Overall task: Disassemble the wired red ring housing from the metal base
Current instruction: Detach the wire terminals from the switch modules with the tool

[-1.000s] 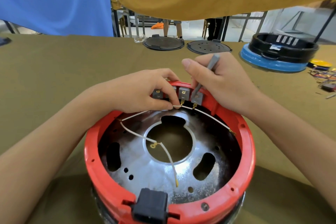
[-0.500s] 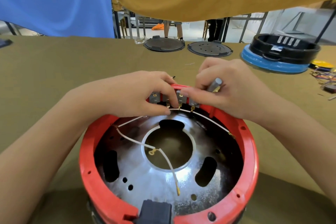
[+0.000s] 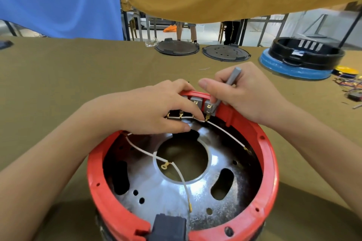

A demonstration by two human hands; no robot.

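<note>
The round red plastic ring housing (image 3: 271, 164) sits low in the centre of the frame on the olive-cloth worktop (image 3: 78, 76), open side up, so that the shiny perforated metal base (image 3: 166, 191) inside it and the thin white wires (image 3: 182, 178) strung across it are all within reach from above. At the ring's far rim, a row of small grey terminal blocks with brass tabs (image 3: 207, 107) faces inward, and both hands meet there, probably because the wiring has to come free before ring and base can part. The left hand (image 3: 156, 107) reaches over the rim with fingers curled; thumb and forefinger appear to pinch the white wire just under the brass tabs, likely steadying it. The right hand (image 3: 244, 96) is closed around a slim grey rod-like tool (image 3: 232, 76), held like a pen, its lower end set against the rightmost block; its tip is hidden, so what it engages cannot be told. Toward the upper right of the frame lie two dark round discs (image 3: 177, 48), a black ring on a blue base (image 3: 297, 64) and a tangle of coloured wires (image 3: 350, 84), well apart from the work.
</note>
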